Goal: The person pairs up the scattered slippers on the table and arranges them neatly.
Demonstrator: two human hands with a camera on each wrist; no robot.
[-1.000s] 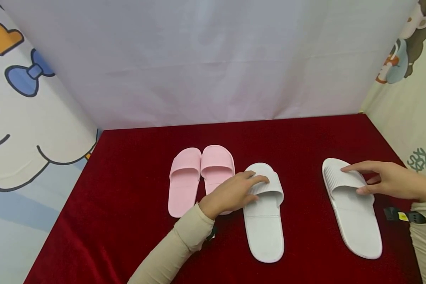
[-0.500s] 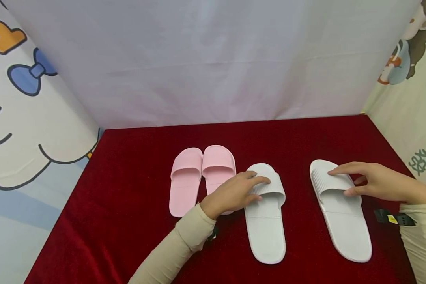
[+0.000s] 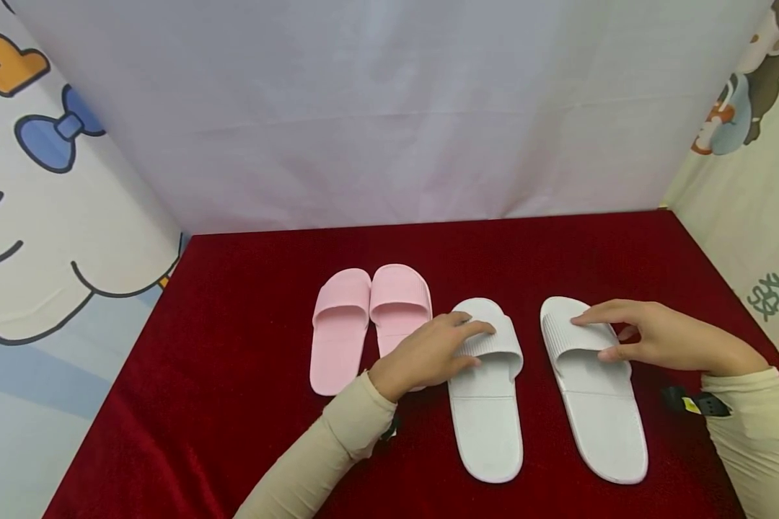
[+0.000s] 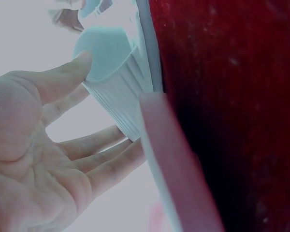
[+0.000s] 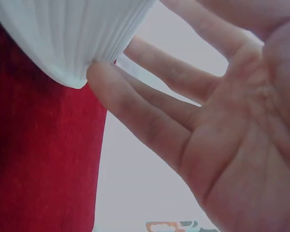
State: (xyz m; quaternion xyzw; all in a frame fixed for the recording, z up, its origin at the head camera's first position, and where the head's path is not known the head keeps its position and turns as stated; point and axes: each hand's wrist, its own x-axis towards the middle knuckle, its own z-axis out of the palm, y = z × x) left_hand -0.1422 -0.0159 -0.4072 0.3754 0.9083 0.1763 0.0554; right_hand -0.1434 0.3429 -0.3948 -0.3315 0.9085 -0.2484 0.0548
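Two white slippers with ribbed straps lie on the red cloth, toes pointing away. My left hand (image 3: 431, 352) holds the left white slipper (image 3: 487, 432) by its strap; in the left wrist view the thumb meets the strap's (image 4: 118, 92) rim and the other fingers its front edge. The right white slipper (image 3: 604, 429) is slightly turned, toe to the left. My right hand (image 3: 656, 337) holds it by the strap, thumb at the rear edge, while in the right wrist view fingertips touch the ribbed strap (image 5: 82, 34). A gap of cloth separates both white slippers.
A pair of pink slippers (image 3: 337, 353) stands side by side to the left; my left hand and forearm partly cover the right pink one (image 3: 399, 313). Red cloth (image 3: 234, 324) covers the table. White fabric (image 3: 396, 108) hangs behind it, and printed sheets flank both sides.
The right hand has slid the right white slipper leftward over the cloth, narrowing the gap to the other white one. The left hand and its slipper have stayed nearly still.
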